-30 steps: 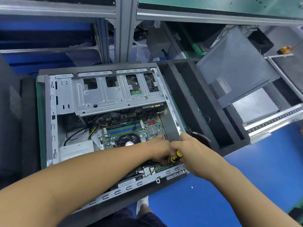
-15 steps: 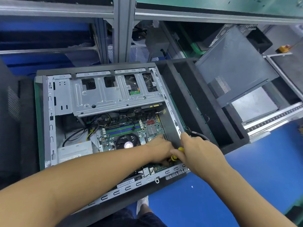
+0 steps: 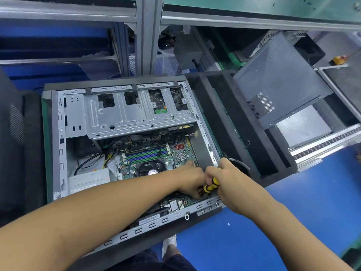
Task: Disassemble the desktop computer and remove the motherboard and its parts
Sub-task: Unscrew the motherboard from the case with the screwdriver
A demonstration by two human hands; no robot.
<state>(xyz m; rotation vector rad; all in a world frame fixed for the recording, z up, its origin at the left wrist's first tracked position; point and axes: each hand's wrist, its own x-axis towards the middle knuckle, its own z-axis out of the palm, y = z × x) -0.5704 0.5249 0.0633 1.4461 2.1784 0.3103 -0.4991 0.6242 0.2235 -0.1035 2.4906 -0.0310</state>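
Change: more of the screwdriver's (image 3: pixel 211 186) yellow-and-black handle shows between the two hands than half a second ago; both hands stay at the same corner of the case.
Right hand (image 3: pixel 232 178): fingers wrapped round the screwdriver handle, gripping it from above, with the tool slanting down and to the left toward the board.
Left hand (image 3: pixel 190 179): reaches in over the board, fingers bent down just beside the tool's lower end; whether they pinch anything cannot be told, as the fingertips are hidden.
Motherboard (image 3: pixel 175 151): lies flat inside the open computer case (image 3: pixel 60 145), still mounted, its near right corner under the hands.
On the board: the round CPU fan (image 3: pixel 151 168) sits partly behind the left wrist, with blue and green memory slots (image 3: pixel 146 153) just beyond it.
Drive cage (image 3: pixel 136 116): a silver metal bracket spanning the far half of the case, above the board.
Power supply (image 3: pixel 88 180): a grey box in the near left corner, with black and yellow cables running from that side toward the board.
Surroundings: a grey side panel (image 3: pixel 279 79) leans tilted to the right, well apart from the case; a black foam tray (image 3: pixel 230 122) lies between them.
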